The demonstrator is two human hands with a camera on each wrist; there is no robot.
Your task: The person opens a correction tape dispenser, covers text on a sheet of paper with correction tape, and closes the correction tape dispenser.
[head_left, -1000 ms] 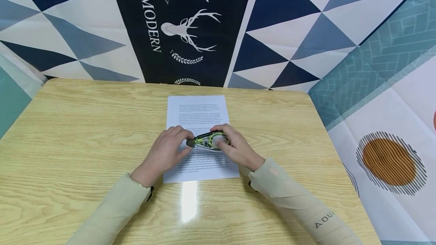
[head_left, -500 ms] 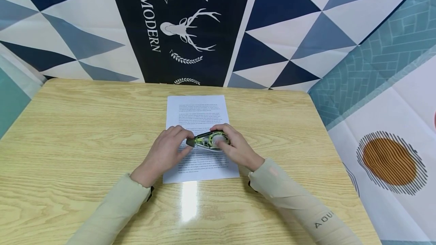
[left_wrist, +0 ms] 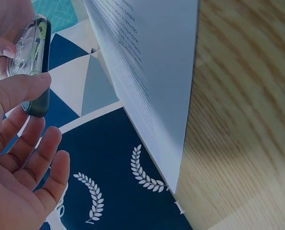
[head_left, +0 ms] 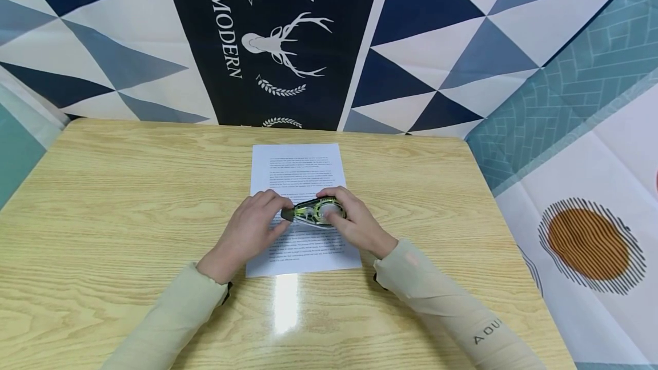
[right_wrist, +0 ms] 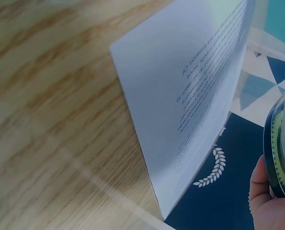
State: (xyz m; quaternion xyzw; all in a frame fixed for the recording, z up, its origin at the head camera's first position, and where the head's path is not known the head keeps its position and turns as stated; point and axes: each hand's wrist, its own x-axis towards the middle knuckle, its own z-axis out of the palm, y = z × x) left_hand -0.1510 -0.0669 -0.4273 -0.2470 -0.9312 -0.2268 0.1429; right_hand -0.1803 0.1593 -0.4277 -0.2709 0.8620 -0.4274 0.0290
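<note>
A correction tape dispenser [head_left: 312, 212], clear with green and black parts and a dark cap at its narrow end, is held above a printed sheet [head_left: 297, 171]. My right hand [head_left: 356, 222] grips its wide round end, thumb on the upper face. At the narrow end, my left hand [head_left: 255, 224] pinches the dark cap between thumb and index finger. In the left wrist view the other fingers of that hand spread loosely below the dispenser [left_wrist: 37, 57]. The right wrist view shows a green toothed wheel inside the dispenser [right_wrist: 281, 148], its far part cut off by the frame.
The sheet lies on a wood-grain table [head_left: 154, 198], its lower edge toward me. Behind the table's back edge hangs a patterned cloth [head_left: 288, 44] with a deer print and triangles. Another cloth [head_left: 576, 187] hangs along the right side.
</note>
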